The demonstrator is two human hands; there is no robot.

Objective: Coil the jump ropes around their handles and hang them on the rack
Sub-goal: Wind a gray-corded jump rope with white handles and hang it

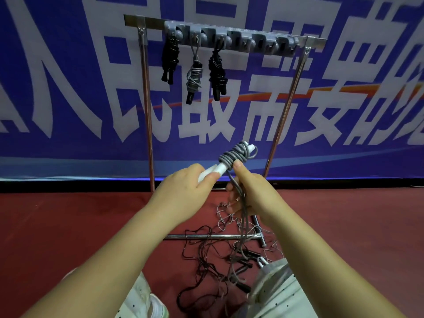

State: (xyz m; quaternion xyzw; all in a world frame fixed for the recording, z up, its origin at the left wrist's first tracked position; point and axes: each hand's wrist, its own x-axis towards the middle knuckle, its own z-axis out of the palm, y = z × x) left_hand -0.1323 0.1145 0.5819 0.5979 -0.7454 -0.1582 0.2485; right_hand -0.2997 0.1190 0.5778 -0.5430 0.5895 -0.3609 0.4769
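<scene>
My left hand (183, 188) grips the lower end of a pair of white handles (221, 167). Grey rope (235, 154) is coiled around their upper part. My right hand (250, 191) holds the loose grey strand just below the coil, and the strand trails down to the floor. On the metal rack (146, 92), a grey hook strip (231, 36) carries three coiled ropes: a black one (170, 58) at the left, a grey one (193, 80) in the middle and another black one (216, 72) to its right. The hooks further right are empty.
Tangled black and grey ropes (213, 253) with black handles lie on the red floor by the rack's base bar (206, 236). A blue banner (68, 88) hangs behind the rack. My knees and a white shoe (149, 304) sit at the bottom edge.
</scene>
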